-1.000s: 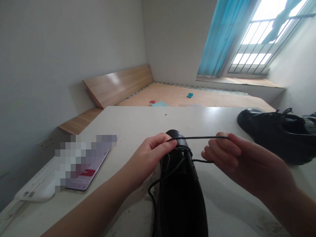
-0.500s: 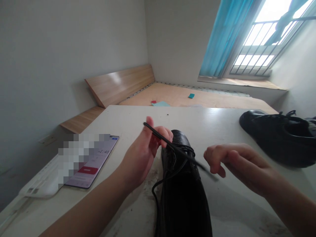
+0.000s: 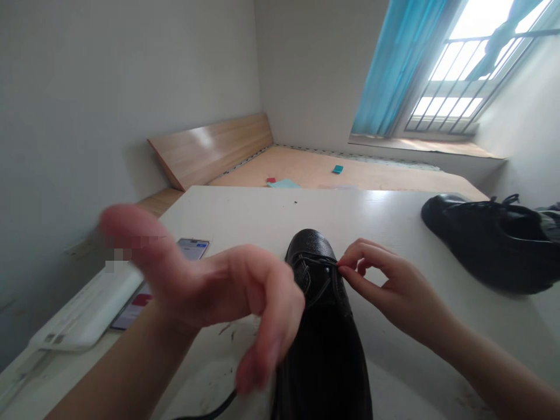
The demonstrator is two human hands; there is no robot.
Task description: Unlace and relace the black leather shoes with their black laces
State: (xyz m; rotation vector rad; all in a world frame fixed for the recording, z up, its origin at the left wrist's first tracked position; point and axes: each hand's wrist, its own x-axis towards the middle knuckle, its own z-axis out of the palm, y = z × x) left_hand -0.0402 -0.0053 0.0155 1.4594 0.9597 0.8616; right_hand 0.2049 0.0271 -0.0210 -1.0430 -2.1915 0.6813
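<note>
A black leather lace-up shoe [image 3: 321, 344] lies on the white table [image 3: 350, 219], toe toward me, its heel end hidden at the bottom edge. My right hand [image 3: 394, 289] pinches the black lace [image 3: 321, 262] at the top eyelets between thumb and forefinger. My left hand [image 3: 210, 297] is blurred with motion, fingers spread, just left of the shoe and touching nothing I can make out. A loose stretch of lace [image 3: 214, 409] trails below it near the bottom edge.
A second black shoe [image 3: 490, 245] lies on the table at the right. A phone [image 3: 192, 249] and a white case [image 3: 87, 309] sit at the left edge. Beyond the table are a wooden bed platform [image 3: 328, 169] with small coloured items and a barred window [image 3: 455, 76] with a blue curtain.
My left hand has let go of the lace and swung left, opening wide. My right hand has moved in to the shoe's eyelets and pinches the lace there.
</note>
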